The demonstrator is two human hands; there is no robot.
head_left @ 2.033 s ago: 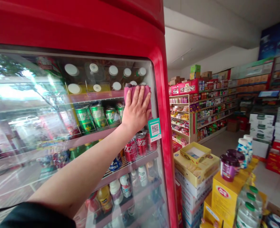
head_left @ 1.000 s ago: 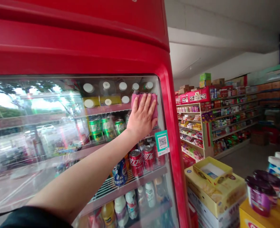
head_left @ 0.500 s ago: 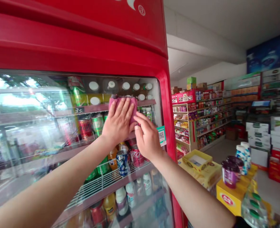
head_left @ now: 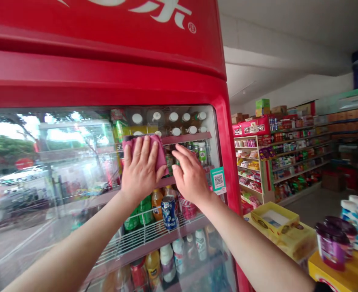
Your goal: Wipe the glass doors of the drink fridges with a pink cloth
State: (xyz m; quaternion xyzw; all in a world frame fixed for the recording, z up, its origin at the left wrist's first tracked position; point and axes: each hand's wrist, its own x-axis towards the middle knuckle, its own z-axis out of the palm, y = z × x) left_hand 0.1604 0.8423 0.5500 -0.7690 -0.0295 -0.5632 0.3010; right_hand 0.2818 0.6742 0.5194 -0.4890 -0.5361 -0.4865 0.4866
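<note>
Indoors, a small grocery shop. Stocked retail shelving [head_left: 282,162] runs along the right side. At the lower right, a yellow carton [head_left: 327,275] carries purple-lidded cups [head_left: 332,243], near a yellow gift box [head_left: 274,219]. Filling the left of the view is a red drinks cooler [head_left: 106,77] with white script on its header and a glass door [head_left: 60,170] reflecting a street, trees and parked cars. Behind the glass, wire shelves [head_left: 142,239] hold white-capped bottles [head_left: 172,118] up top and cans lower down, among them a Pepsi can [head_left: 169,213].

Both arms reach up to the door. The left hand [head_left: 140,170] lies palm-flat, fingers spread, pressing a pink cloth [head_left: 157,152] against the glass at about the height of the upper shelf. The right hand [head_left: 189,174] is open and empty, fingers apart, just beside the cloth; whether it touches the glass cannot be told. A QR-code sticker [head_left: 218,181] sits right of that hand, near the red frame.
</note>
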